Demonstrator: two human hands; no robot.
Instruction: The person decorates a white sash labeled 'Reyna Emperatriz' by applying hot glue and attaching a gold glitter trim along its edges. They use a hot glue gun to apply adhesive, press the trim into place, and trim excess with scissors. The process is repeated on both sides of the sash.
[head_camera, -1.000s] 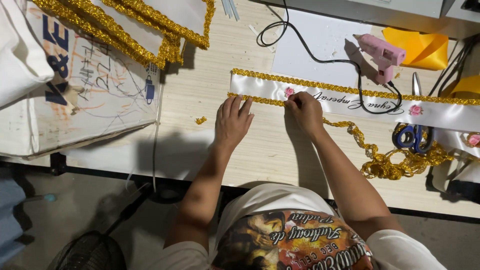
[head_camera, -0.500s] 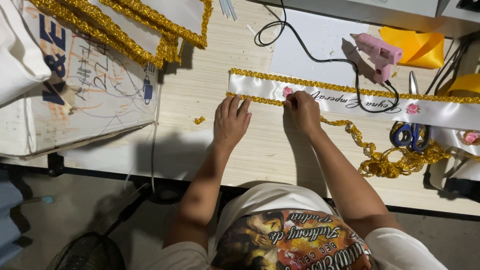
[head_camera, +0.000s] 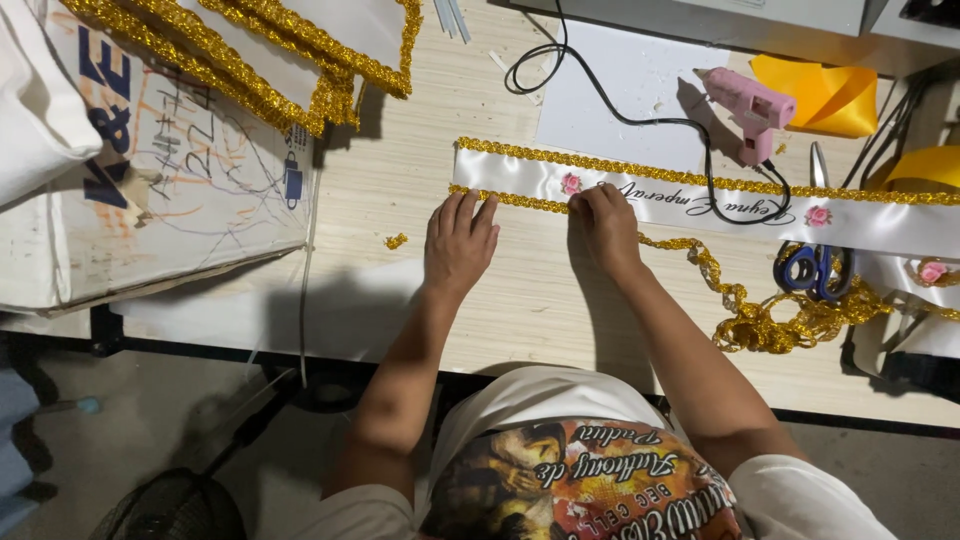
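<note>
The wooden table (head_camera: 420, 290) carries my white satin sash (head_camera: 700, 205), lying crosswise before me. My left hand (head_camera: 460, 240) lies flat, fingers together, pressing its gold braid trim (head_camera: 510, 199); my right hand (head_camera: 605, 225) pinches that trim beside a pink rosette (head_camera: 571, 184).

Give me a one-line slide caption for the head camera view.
Both hands, left hand and right hand, press gold trim along a white satin sash.
</note>
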